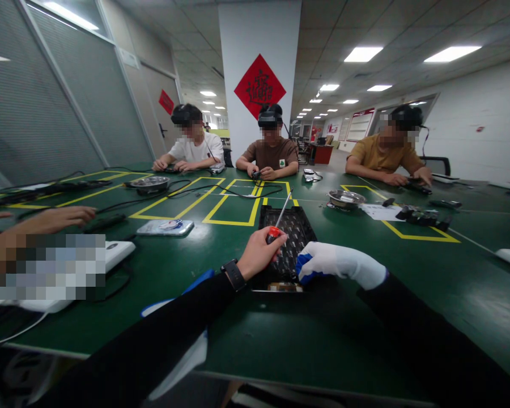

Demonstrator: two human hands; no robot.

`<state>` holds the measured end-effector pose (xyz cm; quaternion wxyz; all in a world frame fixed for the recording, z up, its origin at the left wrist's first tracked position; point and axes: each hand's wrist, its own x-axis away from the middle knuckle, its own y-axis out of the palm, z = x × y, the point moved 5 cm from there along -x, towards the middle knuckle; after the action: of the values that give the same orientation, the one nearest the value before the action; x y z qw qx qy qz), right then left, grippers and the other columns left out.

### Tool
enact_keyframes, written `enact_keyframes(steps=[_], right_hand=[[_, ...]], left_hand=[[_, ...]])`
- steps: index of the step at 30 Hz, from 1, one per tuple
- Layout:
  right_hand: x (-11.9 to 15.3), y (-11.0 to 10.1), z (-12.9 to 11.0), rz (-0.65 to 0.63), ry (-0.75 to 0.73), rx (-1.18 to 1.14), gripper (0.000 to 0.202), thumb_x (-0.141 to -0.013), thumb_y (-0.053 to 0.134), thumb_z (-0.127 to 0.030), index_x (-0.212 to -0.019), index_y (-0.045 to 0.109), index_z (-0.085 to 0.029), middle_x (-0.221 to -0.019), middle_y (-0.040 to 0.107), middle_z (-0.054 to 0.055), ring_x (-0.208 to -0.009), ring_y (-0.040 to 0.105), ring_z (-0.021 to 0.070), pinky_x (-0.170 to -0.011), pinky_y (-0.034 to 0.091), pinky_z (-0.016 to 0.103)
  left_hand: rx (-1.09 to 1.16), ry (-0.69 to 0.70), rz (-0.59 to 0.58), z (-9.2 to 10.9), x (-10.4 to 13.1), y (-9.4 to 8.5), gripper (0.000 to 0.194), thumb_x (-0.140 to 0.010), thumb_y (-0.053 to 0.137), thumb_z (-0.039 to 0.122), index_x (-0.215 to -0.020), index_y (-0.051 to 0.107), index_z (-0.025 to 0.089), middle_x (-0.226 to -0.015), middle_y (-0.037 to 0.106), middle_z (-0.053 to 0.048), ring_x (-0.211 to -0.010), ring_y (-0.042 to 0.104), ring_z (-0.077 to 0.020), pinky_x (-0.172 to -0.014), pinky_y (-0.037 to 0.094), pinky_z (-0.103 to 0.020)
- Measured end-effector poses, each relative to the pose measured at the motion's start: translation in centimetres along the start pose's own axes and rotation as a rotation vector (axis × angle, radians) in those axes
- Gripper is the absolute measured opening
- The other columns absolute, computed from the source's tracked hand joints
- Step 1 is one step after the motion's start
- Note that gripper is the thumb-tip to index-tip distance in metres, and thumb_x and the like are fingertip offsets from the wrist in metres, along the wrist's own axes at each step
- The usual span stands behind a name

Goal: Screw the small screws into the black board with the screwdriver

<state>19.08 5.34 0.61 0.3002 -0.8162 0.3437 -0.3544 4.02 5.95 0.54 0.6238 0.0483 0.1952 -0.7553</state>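
Observation:
My left hand (259, 252), bare with a dark watch (233, 274) on the wrist, is closed round the red handle of a screwdriver (284, 209). The metal shaft points up and away, over an open black case (295, 226) with a patterned inner surface. At the case's right side is my right hand (321, 260) in a white and blue glove, its fingers bent down at the edge; what they hold, if anything, is hidden. A small brown and white piece (284, 287) shows at the near end of the case.
A clear-cased phone (165, 228) lies left of the case. A blue and white glove (178, 297) is beside my left forearm. Metal bowls (346, 198) and black parts (423, 216) sit farther off. Another person's hand (59, 218) reaches in from the left, and three people sit opposite.

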Motion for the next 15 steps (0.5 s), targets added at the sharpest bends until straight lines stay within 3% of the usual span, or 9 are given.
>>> enact_keyframes(steps=[15], right_hand=[[0.46,-0.04,-0.93,0.043,0.025,0.068,0.027,-0.057,0.063,-0.04,-0.068,0.061,-0.015,-0.062,0.056,-0.002,-0.052,0.047,0.0088,-0.046,0.038,0.019]], left_hand=[[-0.027,0.019,-0.011,0.15,-0.03,0.0,0.036,-0.074,0.05,0.045,-0.088,0.057,0.013,-0.056,0.053,0.002,-0.041,0.048,-0.0067,-0.043,0.04,-0.018]])
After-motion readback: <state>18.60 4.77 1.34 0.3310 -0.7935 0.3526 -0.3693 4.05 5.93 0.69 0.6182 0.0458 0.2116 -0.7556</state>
